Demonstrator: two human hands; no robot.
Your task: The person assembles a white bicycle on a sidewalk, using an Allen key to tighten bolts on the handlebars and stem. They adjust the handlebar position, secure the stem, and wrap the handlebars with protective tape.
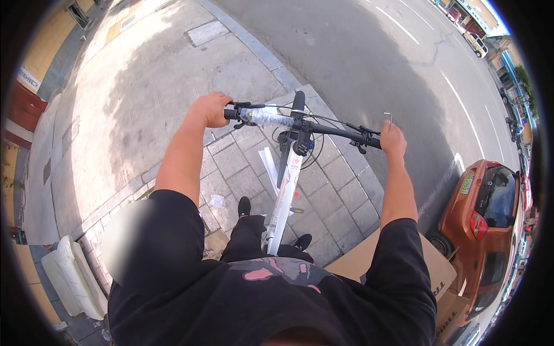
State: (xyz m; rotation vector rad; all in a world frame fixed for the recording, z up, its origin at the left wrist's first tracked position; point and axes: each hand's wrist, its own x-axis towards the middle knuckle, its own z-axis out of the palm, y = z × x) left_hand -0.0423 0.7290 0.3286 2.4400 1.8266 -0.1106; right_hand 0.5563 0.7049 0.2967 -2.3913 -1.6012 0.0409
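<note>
A white-framed bicycle (pixel 283 203) stands upright between my legs, with its black handlebar (pixel 337 132) across in front of me. My left hand (pixel 213 109) is closed at the left end of the bar, next to a brake lever (pixel 240 122). Clear plastic wrap (pixel 266 117) covers the bar's left half. My right hand (pixel 393 140) is closed in a fist by the bar's right end, with a thin, bent metal hex key (pixel 388 117) sticking up from it. Most of the key is hidden in the fist. The black front tyre (pixel 298 101) shows beyond the stem (pixel 302 141).
A paved sidewalk (pixel 242 167) lies underfoot, with a kerb (pixel 277 72) and a road (pixel 369 63) beyond. Cardboard boxes (pixel 430 268) stand at my right, beside an orange car (pixel 482 213). A white padded object (pixel 74 277) is at the left. A plastic scrap (pixel 217 201) lies near my foot.
</note>
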